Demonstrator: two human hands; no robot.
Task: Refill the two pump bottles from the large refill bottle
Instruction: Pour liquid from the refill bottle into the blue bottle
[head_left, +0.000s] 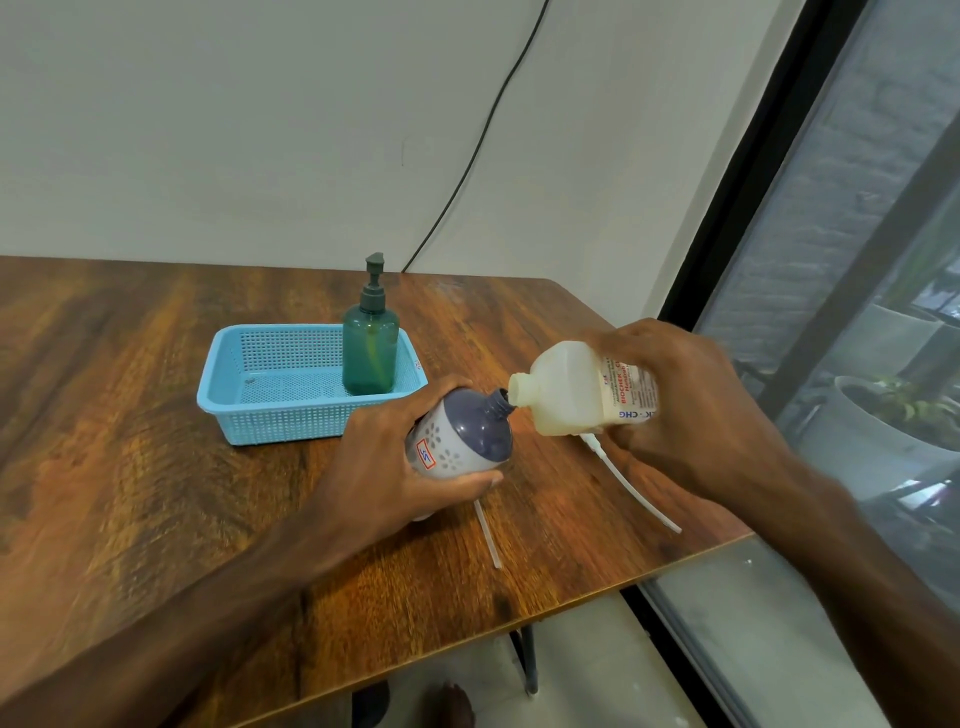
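Above the table (156, 415) near its right edge, the left grip (384, 467) is wrapping the tilted pump bottle (462, 441), its open neck at the refill bottle (566, 395)'s mouth. The right grip (685, 405) is clasping that bottle's labelled body. Both look like smooth, light plastic, probably slippery, so mid-body holds are suiting them.

Plain off-white wall (260, 130) at the back, with a thin black cable (483, 140) running down it behind a wood-grain table (130, 389) (dark metal leg (529, 660) underneath). Right side is a big window (857, 260) in a black frame (737, 171), pale planters (883, 431) with greenery outside. Floor (587, 670) looks like light tile, soft even daylight all over.
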